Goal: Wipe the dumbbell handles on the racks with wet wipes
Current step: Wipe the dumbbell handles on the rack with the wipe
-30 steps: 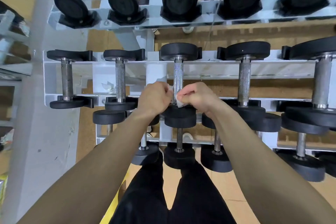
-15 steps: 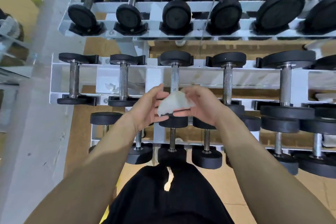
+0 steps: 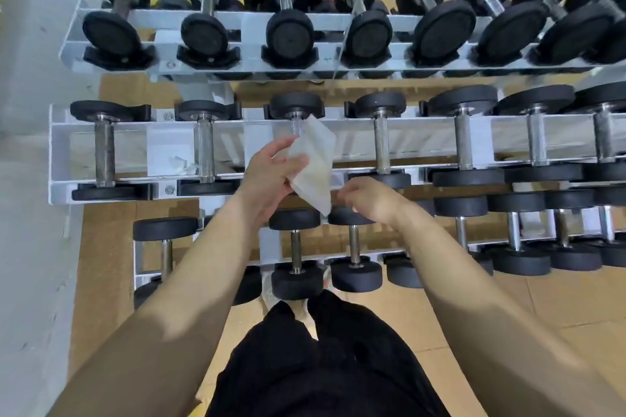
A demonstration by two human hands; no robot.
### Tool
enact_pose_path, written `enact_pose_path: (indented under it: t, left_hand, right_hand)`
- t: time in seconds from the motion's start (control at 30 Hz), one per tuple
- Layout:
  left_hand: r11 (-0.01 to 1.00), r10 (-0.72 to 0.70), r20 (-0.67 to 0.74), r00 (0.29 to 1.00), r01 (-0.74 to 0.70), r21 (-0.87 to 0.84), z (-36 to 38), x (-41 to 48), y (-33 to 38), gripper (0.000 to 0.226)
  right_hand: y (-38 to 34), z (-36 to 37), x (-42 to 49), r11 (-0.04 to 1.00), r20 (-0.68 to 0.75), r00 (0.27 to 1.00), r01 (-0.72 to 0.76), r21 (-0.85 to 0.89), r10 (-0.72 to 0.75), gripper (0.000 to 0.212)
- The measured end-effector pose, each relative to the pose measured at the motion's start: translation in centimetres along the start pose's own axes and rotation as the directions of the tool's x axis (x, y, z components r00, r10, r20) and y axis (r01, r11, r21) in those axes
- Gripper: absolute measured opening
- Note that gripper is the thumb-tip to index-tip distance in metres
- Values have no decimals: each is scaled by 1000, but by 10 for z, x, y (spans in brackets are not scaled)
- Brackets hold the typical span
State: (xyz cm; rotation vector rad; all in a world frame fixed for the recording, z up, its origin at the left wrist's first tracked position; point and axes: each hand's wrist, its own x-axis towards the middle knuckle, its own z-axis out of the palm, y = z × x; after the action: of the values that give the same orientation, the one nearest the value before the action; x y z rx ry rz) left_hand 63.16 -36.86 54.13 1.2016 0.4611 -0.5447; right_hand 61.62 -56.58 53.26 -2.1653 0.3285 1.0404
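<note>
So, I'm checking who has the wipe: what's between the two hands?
Head view: the wet wipe hangs between them, pinched by the left hand; the right hand sits beside its lower edge, contact unclear.

i see the left hand (image 3: 267, 176) pinching a white wet wipe (image 3: 313, 166), which hangs open across the middle rack (image 3: 59, 152). it hides most of the third dumbbell handle (image 3: 295, 127) from the rack's left end. the right hand (image 3: 369, 200) sits just beside the wipe's low corner, fingers curled; touching or not, i cannot tell.
</note>
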Motion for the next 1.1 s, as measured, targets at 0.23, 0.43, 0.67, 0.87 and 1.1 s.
enact_pose_path:
  t: [0.23, 0.43, 0.67, 0.87, 1.1]
  left_hand:
    - [947, 75, 123, 990, -110, 301, 54, 10, 3, 33]
    - [936, 172, -88, 981, -134, 327, 115, 35, -6, 10]
    - [879, 273, -255, 928, -133, 457, 178, 57, -26, 12]
    - [913, 259, -424, 868, -77, 401, 196, 71, -53, 14]
    - [953, -56, -144, 988, 10, -304, 185, 86, -58, 39]
  right_hand:
    - [14, -45, -17, 624, -17, 979, 143, 769, -203, 59]
    - [54, -94, -10, 754, -83, 953, 282, 593, -291, 26]
    - [108, -167, 22, 860, -119, 876, 482, 166, -468, 17]
    - [114, -184, 47, 849, -194, 887, 458, 263, -419, 37]
    - [118, -171, 85, 758, -57, 969, 225, 613, -241, 15]
